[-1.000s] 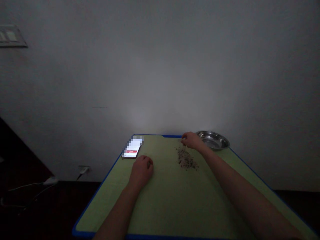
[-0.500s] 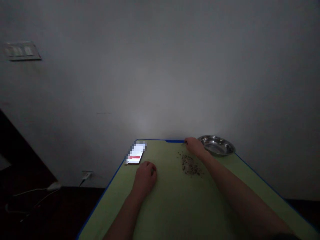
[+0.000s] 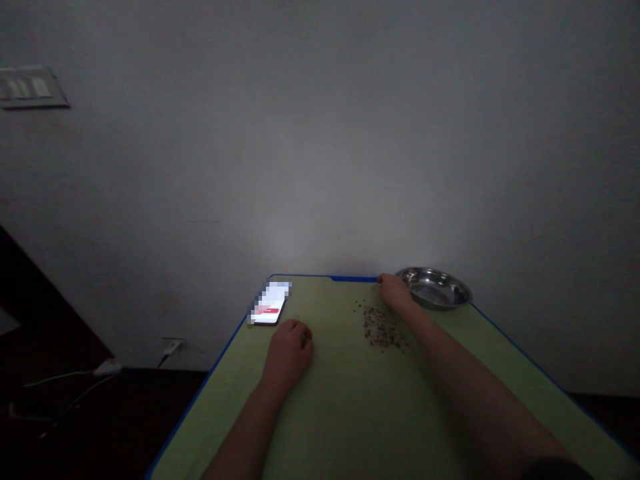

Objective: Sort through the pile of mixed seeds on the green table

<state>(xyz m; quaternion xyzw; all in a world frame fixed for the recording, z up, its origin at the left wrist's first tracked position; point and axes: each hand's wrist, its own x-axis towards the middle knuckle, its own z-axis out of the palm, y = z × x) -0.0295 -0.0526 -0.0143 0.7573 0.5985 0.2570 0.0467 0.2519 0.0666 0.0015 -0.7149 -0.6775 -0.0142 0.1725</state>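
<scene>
My left hand (image 3: pixel 291 345) rests on the table with its fingers curled inward, just below the lit phone (image 3: pixel 270 304). Whatever may be inside that curl is too dark to make out. Reaching toward the far edge, my right hand (image 3: pixel 394 293) is beside the left rim of a shiny metal bowl (image 3: pixel 437 292). Its fingers are bent together, and I cannot see what they hold, if anything. Closer to me than this hand lies a loose scatter of small dark and pale grains (image 3: pixel 381 328), perhaps beans or seeds.
The green table top (image 3: pixel 345 413) has a blue edge and meets a grey wall (image 3: pixel 320 147). A switch panel (image 3: pixel 33 88) is on the wall at left. Below it, a plug (image 3: pixel 171 347) sits in a socket, and a white cable (image 3: pixel 60 378) trails near the dark floor.
My right hand has shifted slightly right, closer to the bowl. My left hand stays in place on the table. The whole view has tilted a little.
</scene>
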